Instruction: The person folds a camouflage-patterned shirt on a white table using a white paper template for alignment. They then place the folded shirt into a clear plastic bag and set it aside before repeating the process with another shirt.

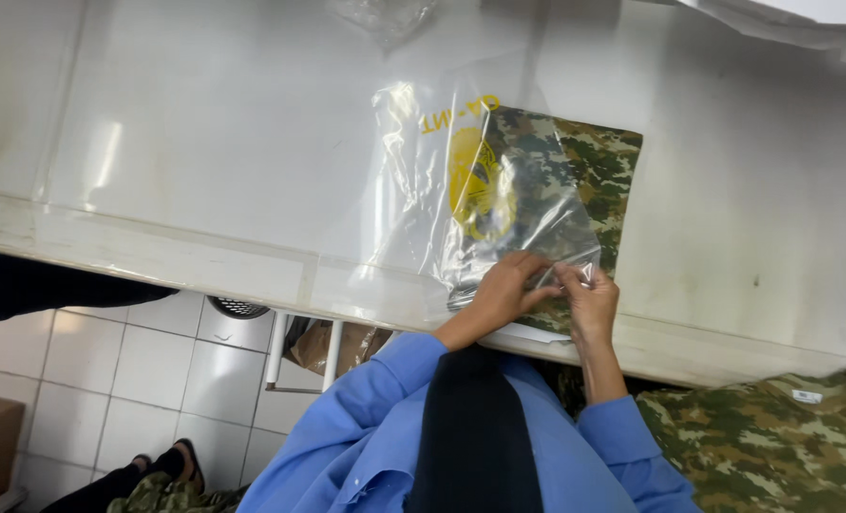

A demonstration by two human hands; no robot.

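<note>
both hands, left hand (pixel 506 290) and right hand (pixel 589 299), pinch the clear plastic bag (pixel 499 204) over camouflage garment (pixel 603 166)

Clear plastic bag (pixel 480 204) half-covering folded camouflage garment (pixel 598 166) on white table.

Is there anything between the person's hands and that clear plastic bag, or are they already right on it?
Nothing visible stands between. The left hand and right hand both already pinch the near edge of the clear plastic bag, which lies over the folded camouflage garment on the white table.

A garment packing workshop: camouflage clothing (pixel 755 442), clear plastic bags (pixel 499 204), long white worktable (pixel 214 142).
</note>
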